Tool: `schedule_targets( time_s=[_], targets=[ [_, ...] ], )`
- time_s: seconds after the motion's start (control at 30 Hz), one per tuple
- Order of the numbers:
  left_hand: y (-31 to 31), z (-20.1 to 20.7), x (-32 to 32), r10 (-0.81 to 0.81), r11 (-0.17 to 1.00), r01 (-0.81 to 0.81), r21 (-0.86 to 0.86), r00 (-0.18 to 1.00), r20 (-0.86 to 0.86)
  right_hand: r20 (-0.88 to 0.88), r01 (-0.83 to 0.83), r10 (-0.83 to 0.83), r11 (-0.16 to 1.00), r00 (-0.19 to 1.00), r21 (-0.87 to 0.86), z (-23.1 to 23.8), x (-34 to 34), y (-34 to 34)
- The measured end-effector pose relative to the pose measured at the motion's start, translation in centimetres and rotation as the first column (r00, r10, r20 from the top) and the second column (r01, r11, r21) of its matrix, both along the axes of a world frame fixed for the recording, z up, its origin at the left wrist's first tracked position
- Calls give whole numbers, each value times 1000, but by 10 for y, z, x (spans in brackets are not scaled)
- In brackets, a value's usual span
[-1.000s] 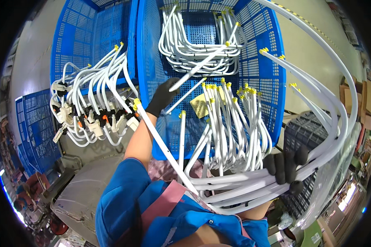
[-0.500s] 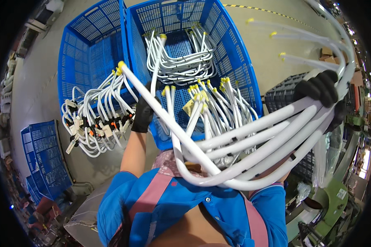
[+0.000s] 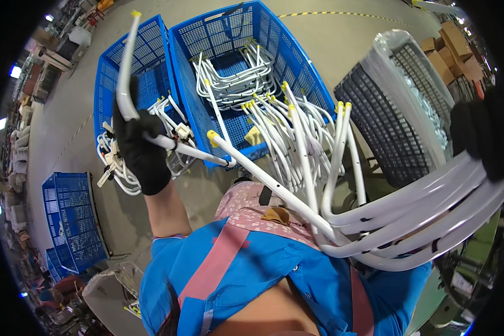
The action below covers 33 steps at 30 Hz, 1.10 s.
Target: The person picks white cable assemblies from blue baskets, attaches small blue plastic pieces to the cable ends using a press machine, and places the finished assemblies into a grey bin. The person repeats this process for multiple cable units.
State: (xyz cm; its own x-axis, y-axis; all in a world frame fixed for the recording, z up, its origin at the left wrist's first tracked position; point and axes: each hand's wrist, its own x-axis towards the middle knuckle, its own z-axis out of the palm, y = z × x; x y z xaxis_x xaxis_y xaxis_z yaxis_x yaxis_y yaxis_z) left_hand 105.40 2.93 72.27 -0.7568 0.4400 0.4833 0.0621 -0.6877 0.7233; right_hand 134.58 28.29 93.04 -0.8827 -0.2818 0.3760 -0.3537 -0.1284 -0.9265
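My left hand [image 3: 143,151], in a black glove, is closed round one bent white tube [image 3: 126,73] with a yellow end cap. That tube rises past the glove, and its other leg runs right across the near edge of the large blue crate [image 3: 191,120]. At the far right my black-gloved right hand [image 3: 479,137] is wrapped round a bundle of bent white tubes [image 3: 409,215]. The bundle's bends hang in front of my body, with several yellow-capped ends pointing up and left. Some of the right fingers are dark and blurred.
In the large crate stand more bent white tubes [image 3: 238,81]. A narrower blue crate [image 3: 106,73] adjoins it, with tubes bearing pale fittings [image 3: 115,162] at its near end. A dark plastic-lined basket [image 3: 375,117] stands right; another blue crate [image 3: 73,218] stands lower left.
My left hand has moved left and down, now holding a single tube apart from the bundle. My right hand has carried the bundle right and lower. The view has shifted, showing more of the dark basket.
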Motion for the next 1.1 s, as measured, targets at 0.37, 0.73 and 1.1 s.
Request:
schedule_targets(
  time_s=[0.37,0.73,1.1],
  targets=[
    [-46,93,125,-636,753,565,338,757,151,130,412,-391,872,911,-266,-63,141,-82],
    [-1,11,102,-424,905,337,259,755,501,413,758,-639,593,649,-273,-94,194,-119],
    [61,-196,90,-176,947,318,-46,634,753,678,722,-560,689,476,61,-167,135,-148]
  ],
)
